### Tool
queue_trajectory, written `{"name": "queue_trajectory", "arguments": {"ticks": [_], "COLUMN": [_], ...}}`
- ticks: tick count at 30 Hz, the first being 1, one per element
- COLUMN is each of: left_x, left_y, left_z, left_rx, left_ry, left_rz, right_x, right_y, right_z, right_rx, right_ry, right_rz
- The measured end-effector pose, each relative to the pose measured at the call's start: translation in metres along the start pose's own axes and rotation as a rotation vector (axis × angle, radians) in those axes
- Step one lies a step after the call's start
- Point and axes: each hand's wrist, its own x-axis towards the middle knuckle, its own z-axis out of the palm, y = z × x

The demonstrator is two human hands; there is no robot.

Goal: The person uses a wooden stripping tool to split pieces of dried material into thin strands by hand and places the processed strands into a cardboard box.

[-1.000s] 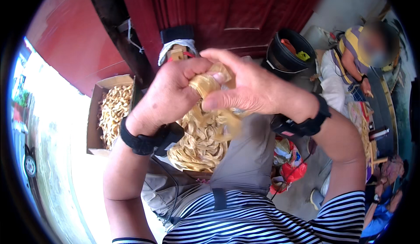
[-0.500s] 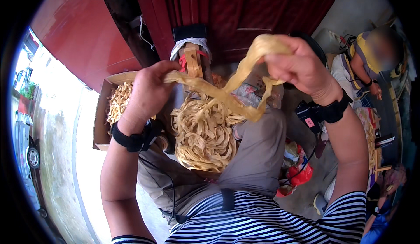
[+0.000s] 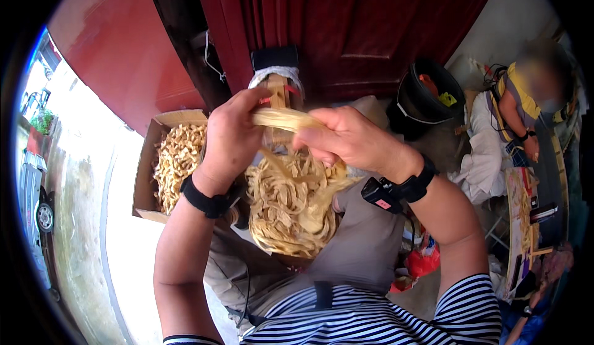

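My left hand (image 3: 232, 134) is closed on one end of a pale yellow strip (image 3: 282, 120), which stretches across to my right hand (image 3: 342, 137), closed on the other end. Loose lengths of the same material trail below my hands onto a heaped pile of yellowish strips (image 3: 291, 215) between my legs. Behind the strip stands a wooden block (image 3: 278, 90) with red ties and a white cloth draped at its top, partly hidden by what I hold.
A cardboard box (image 3: 146, 196) of small tan pieces stands at left. A black bucket (image 3: 411, 105) is by the red door (image 3: 362, 23). At right a seated person in yellow (image 3: 523, 100) is beside a cluttered board (image 3: 516, 227); another person's arm shows low right. Red bags (image 3: 424, 258) lie right of my leg.
Half a second ago my hands were wide apart with looped strips hanging; now they are closer together, the right lower and leftward, holding a straightened length between them.
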Motion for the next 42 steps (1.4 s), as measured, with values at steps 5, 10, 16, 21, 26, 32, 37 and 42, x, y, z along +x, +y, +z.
{"name": "queue_trajectory", "arguments": {"ticks": [5, 10, 16, 21, 26, 32, 37, 42], "left_x": [-0.014, -0.008, -0.001, -0.002, 0.001, -0.01, -0.016, -0.018], "left_y": [-0.096, -0.12, -0.101, -0.1, -0.145, -0.121, -0.108, -0.098], "left_z": [-0.019, -0.004, 0.042, 0.064, 0.044, 0.053, 0.071, 0.055], "left_rx": [0.005, 0.021, 0.207, 0.172, 0.412, 0.43, 0.462, -0.231], "left_ry": [0.113, 0.301, 0.056, -0.1, -0.074, -0.195, -0.262, -0.512], "left_rz": [-0.297, -0.348, 0.235, 0.23, 0.162, 0.173, 0.267, -0.326], "right_x": [0.008, 0.002, 0.067, 0.1, 0.099, 0.1, 0.099, 0.089], "right_y": [0.022, 0.015, 0.089, 0.131, 0.137, 0.151, 0.16, 0.155], "right_z": [-0.041, -0.073, -0.075, -0.016, -0.043, -0.03, -0.026, -0.032], "right_rx": [0.411, 0.057, 0.054, 0.353, 0.441, 0.472, 0.138, -0.401], "right_ry": [-0.077, -0.237, 0.156, 0.091, 0.052, -0.141, 0.085, 0.427], "right_rz": [-0.42, -0.138, -0.029, 0.143, 0.255, 0.125, 0.065, -0.081]}}
